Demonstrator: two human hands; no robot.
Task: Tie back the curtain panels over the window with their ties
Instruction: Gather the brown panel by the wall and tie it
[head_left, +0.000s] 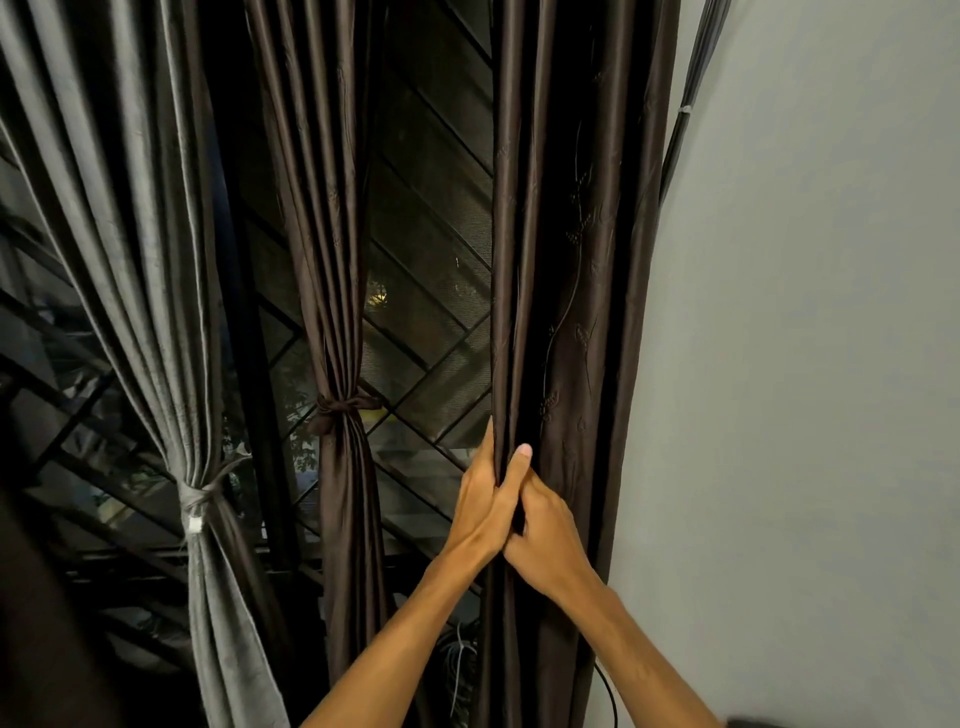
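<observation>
- The left hand (485, 499) clasps the window-side edge of the untied brown panel (571, 260), with its thumb across the front and its fingers tucked behind. The right hand (550, 530) touches it just below, fingers curled into the same folds.
- Only the pleats on that side are gathered. The rest hang loose towards the wall (805, 364), so folds may slip out if one hand lets go.
- No tie for this panel is visible, so searching for it could loosen the bunch. The cloth also looks slippery.
- The panel hangs at the window's right, beside the wall. Its long axis is vertical, with top and hem out of view.
- To the left, the middle brown panel (332, 260) and the grey panel (130, 234) are cinched by the brown tie (337, 408) and the grey tie (196, 496).
</observation>
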